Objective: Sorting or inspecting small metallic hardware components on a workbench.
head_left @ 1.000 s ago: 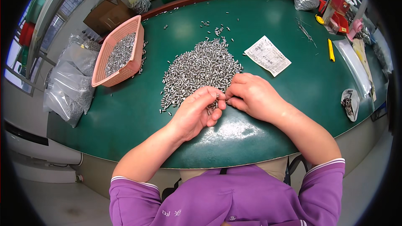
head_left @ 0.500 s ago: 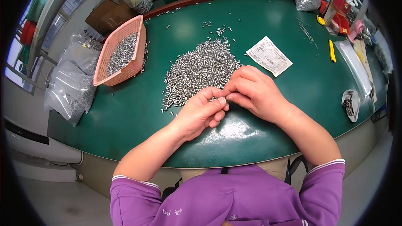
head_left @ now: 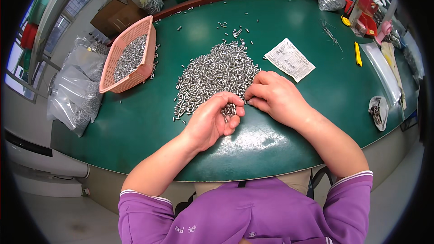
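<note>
A wide heap of small, silvery, cylinder-shaped metal pins (head_left: 217, 70) lies at the middle of the green table. At the heap's near edge, my left hand (head_left: 201, 124) is cupped with its fingers curled round several loose pins (head_left: 229, 110) in the palm. My right hand (head_left: 280, 99) is just to its right, thumb and forefinger pinched at the heap's right edge. A tiny metal pin shows at those fingertips, partly hidden by them. The two hands are slightly apart.
A pink basket (head_left: 148, 63) of similar pins stands at left, beside filled plastic bags (head_left: 72, 101). A printed paper slip (head_left: 289, 60) lies right of the heap. Farther right are a yellow cutter (head_left: 358, 55), wire pieces and a small white pouch (head_left: 382, 110) with dark parts.
My hands, fingertips together before, have come apart. The left hand has turned and its palm opened, showing the pins inside. The right fingertips have shifted slightly right, to the heap's edge.
</note>
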Demonstrator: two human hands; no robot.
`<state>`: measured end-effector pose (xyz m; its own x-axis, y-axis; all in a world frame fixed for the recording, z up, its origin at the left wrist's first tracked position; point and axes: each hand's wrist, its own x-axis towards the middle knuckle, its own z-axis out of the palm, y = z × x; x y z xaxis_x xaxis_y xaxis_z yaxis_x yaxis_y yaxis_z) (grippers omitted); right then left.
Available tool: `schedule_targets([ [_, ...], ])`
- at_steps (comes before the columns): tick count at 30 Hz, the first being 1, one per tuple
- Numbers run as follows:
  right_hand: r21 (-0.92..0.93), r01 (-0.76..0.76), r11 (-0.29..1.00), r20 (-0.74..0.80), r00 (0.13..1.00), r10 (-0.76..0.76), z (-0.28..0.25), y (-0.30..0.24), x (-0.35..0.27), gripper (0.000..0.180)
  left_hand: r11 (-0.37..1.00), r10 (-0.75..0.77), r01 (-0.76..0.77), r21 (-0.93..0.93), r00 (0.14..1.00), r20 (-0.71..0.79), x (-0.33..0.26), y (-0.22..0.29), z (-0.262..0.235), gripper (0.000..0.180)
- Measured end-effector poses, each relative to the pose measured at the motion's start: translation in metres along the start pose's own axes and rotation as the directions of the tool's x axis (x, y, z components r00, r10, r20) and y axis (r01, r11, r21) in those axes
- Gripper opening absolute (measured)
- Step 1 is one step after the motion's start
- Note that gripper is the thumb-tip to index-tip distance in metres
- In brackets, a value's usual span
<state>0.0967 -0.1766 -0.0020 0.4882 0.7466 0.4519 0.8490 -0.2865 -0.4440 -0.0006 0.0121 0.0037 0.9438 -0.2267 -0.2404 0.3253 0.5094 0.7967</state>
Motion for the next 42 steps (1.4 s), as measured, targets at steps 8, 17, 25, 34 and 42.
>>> schedule_targets([
  [8, -0.005, 0.064, 0.998, 0.026, 0.998, -0.064, 0.000, 0.000, 0.001, 0.010, 1.000, -0.002, 0.003, 0.017, 0.998, -0.056, 0.001, 0.000, 0.000, 0.019],
  [17, 0.036, 0.029, 0.999, -0.012, 1.000, -0.029, -0.001, -0.004, 0.003, 0.011, 0.999, 0.021, -0.018, 0.049, 0.998, -0.060, 0.003, 0.000, 0.001, 0.012],
  [25, 0.129, 0.174, 0.976, -0.126, 0.979, -0.158, -0.008, -0.015, 0.008, 0.015, 0.989, -0.019, 0.027, 0.144, 0.998, -0.057, -0.002, 0.000, 0.008, 0.017],
  [34, 0.060, -0.033, 0.998, -0.176, 0.983, 0.044, -0.005, 0.002, 0.004, 0.012, 0.999, -0.016, 0.017, 0.036, 1.000, -0.013, 0.002, -0.001, 0.004, 0.015],
  [42, -0.040, -0.029, 0.999, -0.019, 0.999, 0.028, -0.002, 0.003, 0.000, 0.012, 0.999, 0.016, -0.015, 0.029, 0.999, -0.035, 0.001, 0.000, 0.004, 0.021],
])
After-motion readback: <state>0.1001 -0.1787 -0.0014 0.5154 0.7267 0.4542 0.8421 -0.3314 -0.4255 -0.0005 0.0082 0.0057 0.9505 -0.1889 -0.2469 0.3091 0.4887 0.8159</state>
